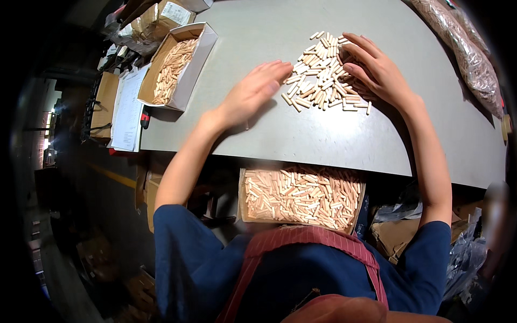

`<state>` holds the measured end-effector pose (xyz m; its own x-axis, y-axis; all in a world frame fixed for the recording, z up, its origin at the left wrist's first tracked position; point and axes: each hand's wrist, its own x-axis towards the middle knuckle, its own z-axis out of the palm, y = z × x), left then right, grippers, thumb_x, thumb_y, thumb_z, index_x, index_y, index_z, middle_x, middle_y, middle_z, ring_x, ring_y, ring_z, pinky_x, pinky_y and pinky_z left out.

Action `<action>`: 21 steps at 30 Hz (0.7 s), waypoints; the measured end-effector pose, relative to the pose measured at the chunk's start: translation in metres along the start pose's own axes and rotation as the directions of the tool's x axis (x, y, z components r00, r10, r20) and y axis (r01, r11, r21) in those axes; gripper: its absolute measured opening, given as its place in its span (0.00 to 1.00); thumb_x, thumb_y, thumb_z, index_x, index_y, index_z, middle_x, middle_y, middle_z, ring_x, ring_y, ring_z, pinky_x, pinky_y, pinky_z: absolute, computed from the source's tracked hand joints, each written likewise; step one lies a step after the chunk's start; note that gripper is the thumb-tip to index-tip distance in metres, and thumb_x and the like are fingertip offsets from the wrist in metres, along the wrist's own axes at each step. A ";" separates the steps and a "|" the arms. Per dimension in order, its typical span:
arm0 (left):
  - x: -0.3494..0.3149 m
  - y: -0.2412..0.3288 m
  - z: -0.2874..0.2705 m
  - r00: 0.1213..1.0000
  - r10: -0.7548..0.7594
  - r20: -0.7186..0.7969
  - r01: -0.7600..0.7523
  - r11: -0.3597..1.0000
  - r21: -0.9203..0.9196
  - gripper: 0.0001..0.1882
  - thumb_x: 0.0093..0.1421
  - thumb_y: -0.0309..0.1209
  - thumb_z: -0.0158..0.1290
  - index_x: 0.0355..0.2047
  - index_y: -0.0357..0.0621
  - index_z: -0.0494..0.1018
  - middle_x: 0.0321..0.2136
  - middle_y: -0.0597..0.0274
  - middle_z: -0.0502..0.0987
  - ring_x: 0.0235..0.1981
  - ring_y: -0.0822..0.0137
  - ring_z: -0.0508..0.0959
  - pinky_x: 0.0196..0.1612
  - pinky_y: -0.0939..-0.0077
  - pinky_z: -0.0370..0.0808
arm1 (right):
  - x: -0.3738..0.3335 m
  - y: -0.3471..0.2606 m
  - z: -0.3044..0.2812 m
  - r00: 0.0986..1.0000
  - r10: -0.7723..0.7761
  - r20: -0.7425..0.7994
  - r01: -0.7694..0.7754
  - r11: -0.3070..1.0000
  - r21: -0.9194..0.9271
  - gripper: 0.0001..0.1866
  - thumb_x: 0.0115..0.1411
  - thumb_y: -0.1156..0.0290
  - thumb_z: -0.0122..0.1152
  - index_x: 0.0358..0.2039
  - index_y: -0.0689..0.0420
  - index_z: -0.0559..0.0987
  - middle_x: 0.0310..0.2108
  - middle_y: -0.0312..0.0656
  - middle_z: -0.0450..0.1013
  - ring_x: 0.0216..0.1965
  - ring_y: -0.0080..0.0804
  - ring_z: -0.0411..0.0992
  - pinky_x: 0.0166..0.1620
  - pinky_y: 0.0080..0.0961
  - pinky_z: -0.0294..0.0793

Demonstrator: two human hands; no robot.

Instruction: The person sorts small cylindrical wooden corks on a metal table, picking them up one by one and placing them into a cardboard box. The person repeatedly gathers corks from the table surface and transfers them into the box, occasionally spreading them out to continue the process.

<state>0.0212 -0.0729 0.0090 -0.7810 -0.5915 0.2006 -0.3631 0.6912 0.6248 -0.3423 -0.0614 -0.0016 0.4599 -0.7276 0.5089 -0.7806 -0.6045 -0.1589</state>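
Wooden pegs [325, 69] lie well inside table edge [312, 160]; left hand [257, 89] flat, right hand [381, 71] cupped.

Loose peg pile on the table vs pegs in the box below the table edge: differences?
Support: the pile lies directly on the table; the boxed pegs sit inside a cardboard box.
Spread: the pile has patches of bare tabletop between pegs; the boxed pegs cover the box's visible inside.
Hands: the left hand and right hand flank the pile; neither is at the boxed pegs.
Shared: both are short, pale, rod-shaped pegs, lying at mixed angles.
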 end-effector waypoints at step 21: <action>-0.029 0.088 0.065 0.997 -0.068 -0.037 0.077 0.891 0.447 0.42 0.71 0.55 0.52 0.75 0.40 0.58 0.75 0.39 0.55 0.76 0.36 0.53 0.77 0.41 0.49 | -0.001 -0.008 0.001 0.996 -0.088 0.005 0.088 0.995 0.045 0.25 0.72 0.54 0.61 0.64 0.52 0.74 0.73 0.42 0.64 0.69 0.58 0.65 0.70 0.48 0.68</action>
<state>-0.0209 0.0324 0.0086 -0.7351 -0.6520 0.1858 -0.6111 0.7559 0.2350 -0.3360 -0.0559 -0.0019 0.5294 -0.6731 0.5164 -0.7170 -0.6804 -0.1517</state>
